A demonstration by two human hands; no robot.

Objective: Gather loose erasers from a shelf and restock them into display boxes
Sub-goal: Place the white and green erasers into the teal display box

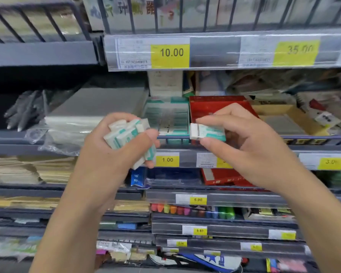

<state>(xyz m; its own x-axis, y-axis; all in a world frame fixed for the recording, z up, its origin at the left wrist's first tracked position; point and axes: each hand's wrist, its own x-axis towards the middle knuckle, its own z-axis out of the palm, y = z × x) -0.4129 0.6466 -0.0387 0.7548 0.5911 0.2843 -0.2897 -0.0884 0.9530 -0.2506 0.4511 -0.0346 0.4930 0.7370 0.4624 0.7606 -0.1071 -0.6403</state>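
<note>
A: How much room is there at the shelf (244, 137)?

B: Not much. Both hands are raised in front of its front rail, under the price strip (224, 52) of the shelf above. The gap between the hands is narrow, and right behind it sits the green-and-white display box (166, 115), with the red box (211, 107) touching its right side.

A: What do the erasers look like?

B: Small white blocks in white sleeves printed with teal. The left hand (114, 146) grips a bunch of erasers (128, 134) piled at mixed angles, its fingers (153, 134) curled round them. The right hand (244, 140) pinches a single eraser (206, 131) between thumb and fingertips, lying level, bare white end pointing left.

A: And where are they against the boxes?

B: In front of the shelf edge, the single one just before the red box's lower left corner, the bunch left of the green box.

A: Anything unclear?

B: The frame is blurred. How many erasers are in the bunch cannot be counted, sleeve print is unreadable, and the right hand covers much of the red box's inside.
</note>
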